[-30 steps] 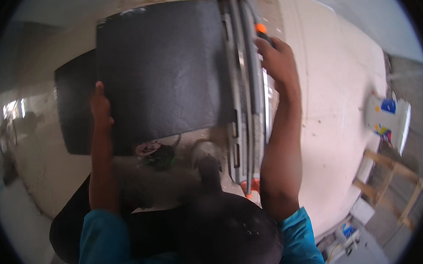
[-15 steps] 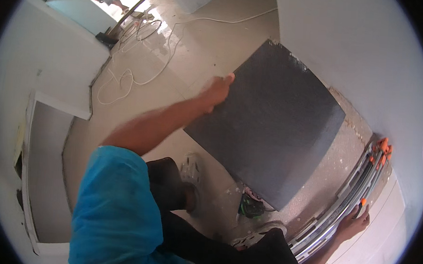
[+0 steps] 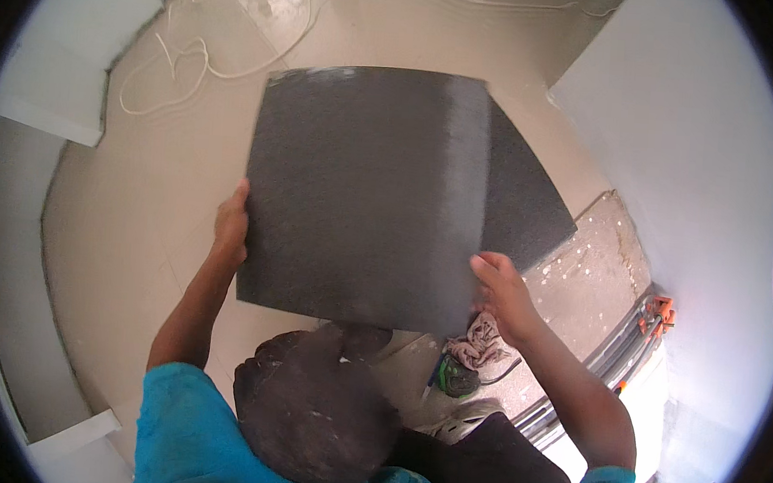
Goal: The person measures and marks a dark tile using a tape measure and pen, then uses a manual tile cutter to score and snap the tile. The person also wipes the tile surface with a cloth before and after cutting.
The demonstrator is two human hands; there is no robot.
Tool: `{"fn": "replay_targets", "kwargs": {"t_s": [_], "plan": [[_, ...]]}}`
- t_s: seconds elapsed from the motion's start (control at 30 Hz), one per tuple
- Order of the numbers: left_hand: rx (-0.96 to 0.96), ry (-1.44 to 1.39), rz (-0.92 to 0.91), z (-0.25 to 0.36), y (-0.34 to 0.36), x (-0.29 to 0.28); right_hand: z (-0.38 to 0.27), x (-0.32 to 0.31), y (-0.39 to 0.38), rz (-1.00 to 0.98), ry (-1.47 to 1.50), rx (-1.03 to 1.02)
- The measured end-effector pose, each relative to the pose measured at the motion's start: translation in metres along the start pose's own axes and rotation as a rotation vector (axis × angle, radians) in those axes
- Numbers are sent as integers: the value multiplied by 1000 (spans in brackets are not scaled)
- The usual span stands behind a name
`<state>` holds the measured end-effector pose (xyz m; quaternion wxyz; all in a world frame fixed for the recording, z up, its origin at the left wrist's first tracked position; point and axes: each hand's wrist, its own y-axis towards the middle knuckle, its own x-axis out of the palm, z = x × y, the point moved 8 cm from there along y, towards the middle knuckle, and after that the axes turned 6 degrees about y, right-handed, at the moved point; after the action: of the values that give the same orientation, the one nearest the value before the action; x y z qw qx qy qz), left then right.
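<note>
A large square dark grey tile (image 3: 354, 195) is held up in front of me, tilted, with a pale worn strip near its right side. My left hand (image 3: 233, 223) grips its left edge, fingers hidden behind it. At the lower right edge, my right hand (image 3: 498, 293) is closed on the tile, thumb on the front face. A second dark grey tile (image 3: 527, 188) shows behind it on the right, lower down; most of it is covered.
A crumpled pinkish cloth (image 3: 480, 340) and a green-and-black tool (image 3: 458, 379) lie near my foot. Long metal rails with orange parts (image 3: 661, 311) run along the right wall (image 3: 700, 172). A white cable (image 3: 207, 62) loops across the tiled floor (image 3: 178, 176). My bent knee (image 3: 314, 405) is below the tile.
The top tile has been lifted off the other and turned squarely toward me. My right hand has come from beside the metal rails to the tile's right edge. My view has shifted.
</note>
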<state>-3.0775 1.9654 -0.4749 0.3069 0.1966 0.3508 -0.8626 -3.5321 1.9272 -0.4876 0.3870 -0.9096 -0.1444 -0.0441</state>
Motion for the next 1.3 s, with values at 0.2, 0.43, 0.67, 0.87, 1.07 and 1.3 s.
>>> {"fn": "replay_targets", "kwargs": {"t_s": [0.2,0.43,0.67,0.87,1.07,1.3], "plan": [[-275,-102,236,-115,96,-102,3,153,146,-120,46,125],[-359,-137,388,-163,202,-173,-13,275,267,-40,-225,-27],[-377,-128,464,-180,270,-188,-9,314,326,21,-360,-69],[-331,-181,422,-202,307,-193,0,334,351,42,-434,-152],[-370,-168,463,-220,311,-188,6,341,352,47,-478,-214],[-381,-99,407,-221,322,-183,5,350,340,233,-635,-413]]}}
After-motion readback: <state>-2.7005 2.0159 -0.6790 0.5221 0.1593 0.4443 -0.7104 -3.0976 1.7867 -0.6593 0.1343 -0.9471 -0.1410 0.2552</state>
